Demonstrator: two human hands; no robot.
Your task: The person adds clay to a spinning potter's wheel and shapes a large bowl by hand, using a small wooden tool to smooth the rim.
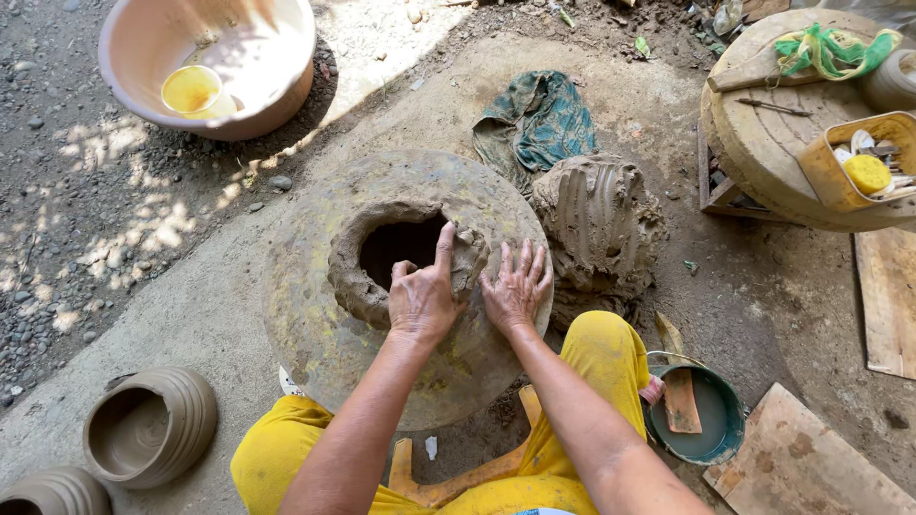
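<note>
A thick ring of wet grey clay (355,277) sits on a round, mud-smeared potter's wheel (315,343) in front of me. My left hand (420,296) presses on the ring's near right wall, index finger stretched up along the rim and the others curled. My right hand (516,285) lies flat with fingers spread on the wheel, against the outside of the same wall. A big lump of raw clay (599,224) with finger grooves stands just right of the wheel. Both hands are coated in clay.
A wide basin (277,86) with a yellow cup (191,91) stands at far left. Finished clay pots (148,429) rest at lower left. A green cloth (539,119), a green bowl (711,448), wooden boards (811,467) and a second wheel (763,133) with a tool box (830,176) lie to the right.
</note>
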